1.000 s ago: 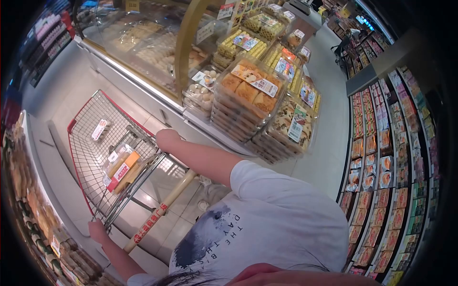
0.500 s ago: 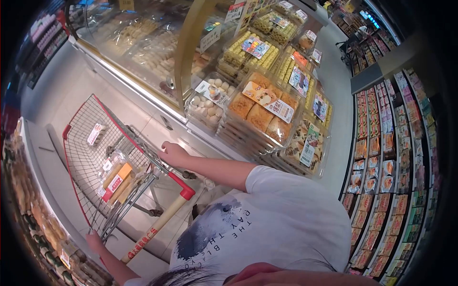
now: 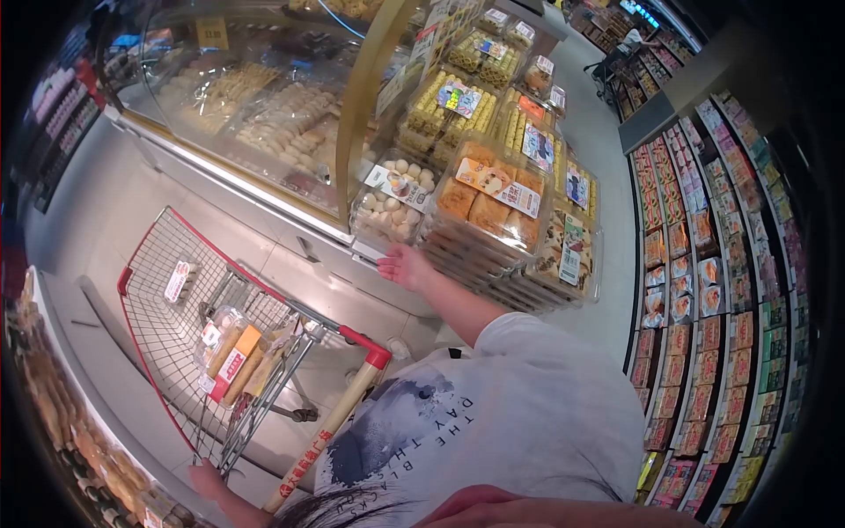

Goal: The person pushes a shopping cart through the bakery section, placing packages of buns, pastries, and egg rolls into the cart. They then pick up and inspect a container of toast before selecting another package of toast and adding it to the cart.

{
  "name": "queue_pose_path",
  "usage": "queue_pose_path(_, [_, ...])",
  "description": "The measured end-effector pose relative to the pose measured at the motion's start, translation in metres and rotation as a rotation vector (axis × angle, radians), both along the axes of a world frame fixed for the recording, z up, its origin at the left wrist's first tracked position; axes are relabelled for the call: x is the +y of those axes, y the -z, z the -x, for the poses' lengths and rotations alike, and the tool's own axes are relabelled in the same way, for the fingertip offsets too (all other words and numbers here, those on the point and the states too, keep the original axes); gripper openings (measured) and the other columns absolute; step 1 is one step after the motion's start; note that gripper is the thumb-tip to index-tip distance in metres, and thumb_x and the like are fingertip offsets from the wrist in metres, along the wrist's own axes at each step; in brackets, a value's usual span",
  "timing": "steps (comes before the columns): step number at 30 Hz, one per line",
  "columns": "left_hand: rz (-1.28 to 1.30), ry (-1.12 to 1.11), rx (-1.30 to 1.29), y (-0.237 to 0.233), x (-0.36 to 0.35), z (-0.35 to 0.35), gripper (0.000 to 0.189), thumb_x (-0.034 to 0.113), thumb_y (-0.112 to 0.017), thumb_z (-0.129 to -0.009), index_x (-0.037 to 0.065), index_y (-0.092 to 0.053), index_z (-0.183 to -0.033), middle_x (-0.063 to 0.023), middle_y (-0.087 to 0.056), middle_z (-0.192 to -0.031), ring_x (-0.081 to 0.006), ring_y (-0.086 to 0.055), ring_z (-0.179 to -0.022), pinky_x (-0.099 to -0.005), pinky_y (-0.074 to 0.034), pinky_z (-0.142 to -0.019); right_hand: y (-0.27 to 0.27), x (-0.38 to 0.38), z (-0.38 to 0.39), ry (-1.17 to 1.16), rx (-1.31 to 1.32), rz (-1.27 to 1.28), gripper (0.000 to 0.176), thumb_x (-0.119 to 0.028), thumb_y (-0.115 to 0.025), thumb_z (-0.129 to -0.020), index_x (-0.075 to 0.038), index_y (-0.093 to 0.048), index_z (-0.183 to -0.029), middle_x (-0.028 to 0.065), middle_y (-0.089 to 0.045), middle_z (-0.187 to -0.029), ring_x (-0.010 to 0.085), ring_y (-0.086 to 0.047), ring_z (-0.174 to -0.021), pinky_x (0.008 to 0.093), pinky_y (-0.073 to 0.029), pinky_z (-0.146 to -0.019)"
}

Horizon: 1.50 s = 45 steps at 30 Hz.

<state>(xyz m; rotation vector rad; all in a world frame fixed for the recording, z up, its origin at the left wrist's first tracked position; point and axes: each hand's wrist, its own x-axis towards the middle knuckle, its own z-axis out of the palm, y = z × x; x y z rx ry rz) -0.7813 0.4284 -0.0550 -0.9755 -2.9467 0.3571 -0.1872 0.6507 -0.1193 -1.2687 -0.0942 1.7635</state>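
My left hand (image 3: 209, 480) is closed on the near corner of the shopping cart (image 3: 150, 387), a wire basket with red edging. In the cart lie a clear pack of bread with an orange and red label (image 3: 236, 363) and a small labelled clear pack (image 3: 181, 282). My right hand (image 3: 405, 267) is held out with its fingers apart and nothing in it, by the edge of the display counter (image 3: 264, 205). Just beyond it are a clear box of small round balls (image 3: 393, 195) and stacked boxes of golden pastries (image 3: 489, 198).
Boxes of yellow rolls (image 3: 446, 107) stand behind the pastries. Loose baked goods (image 3: 286, 128) lie behind the counter's clear cover. Packaged goods fill the shelves (image 3: 704, 308) at right, and bread lies on a stand (image 3: 79, 422) at left. Another person (image 3: 632, 40) is far off.
My right hand has moved away from the cart's side, towards the counter edge and the stacked boxes. The cart sits lower and slightly right in view, my left hand still at its corner.
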Motion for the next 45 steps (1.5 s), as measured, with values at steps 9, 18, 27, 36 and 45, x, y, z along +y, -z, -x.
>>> queue_pose_path(9, [-0.037,0.013,-0.37,-0.016,-0.009,0.026,0.048,0.03,-0.056,-0.073,-0.007,-0.046,-0.101,-0.0264,-0.057,-0.094,-0.0397,-0.055,-0.091,-0.0448,-0.042,-0.08,-0.145,-0.029,0.175,-1.084,-1.19,-0.508,0.049,-0.039,-0.057,-0.077,0.004,-0.048,-0.1,0.0181,-0.057,-0.094,0.0287,-0.057,-0.09,0.0362,-0.045,-0.076])
queue_pose_path(18, [-0.159,-0.116,-0.373,-0.054,0.001,0.039,0.037,0.028,-0.06,-0.071,0.0,-0.05,-0.094,-0.0196,-0.059,-0.09,-0.034,-0.058,-0.086,-0.0425,-0.047,-0.073,-0.098,-0.005,0.274,-1.24,-1.847,-0.503,0.024,-0.022,-0.046,-0.082,-0.001,-0.055,-0.088,0.0187,-0.06,-0.089,0.0321,-0.06,-0.082,0.0417,-0.048,-0.069])
queue_pose_path(27, [-0.214,-0.185,-0.406,-0.059,0.049,0.072,0.033,0.019,-0.056,-0.069,0.001,-0.05,-0.096,-0.0162,-0.061,-0.09,-0.0287,-0.061,-0.084,-0.037,-0.048,-0.073,-0.115,0.055,0.316,-1.257,-1.834,-0.593,0.016,-0.01,-0.047,-0.078,-0.001,-0.056,-0.087,0.0197,-0.061,-0.085,0.0346,-0.06,-0.082,0.0427,-0.047,-0.072])
queue_pose_path(36, [-0.218,-0.295,-0.379,-0.043,0.128,0.08,0.032,0.02,-0.056,-0.071,0.001,-0.051,-0.096,-0.0156,-0.062,-0.089,-0.0274,-0.061,-0.084,-0.0362,-0.049,-0.071,-0.093,0.172,0.346,-1.317,-1.832,-0.677,0.018,-0.009,-0.044,-0.078,-0.001,-0.057,-0.088,0.0187,-0.061,-0.089,0.0342,-0.059,-0.085,0.0428,-0.047,-0.074])
queue_pose_path(45, [-0.239,-0.414,-0.384,-0.044,0.183,0.12,0.031,0.024,-0.06,-0.071,0.003,-0.056,-0.094,-0.0143,-0.063,-0.088,-0.0287,-0.061,-0.083,-0.0373,-0.049,-0.07,-0.11,0.245,0.412,-1.4,-1.805,-0.748,0.019,-0.009,-0.046,-0.077,-0.001,-0.061,-0.086,0.02,-0.062,-0.088,0.0332,-0.06,-0.086,0.0406,-0.048,-0.074])
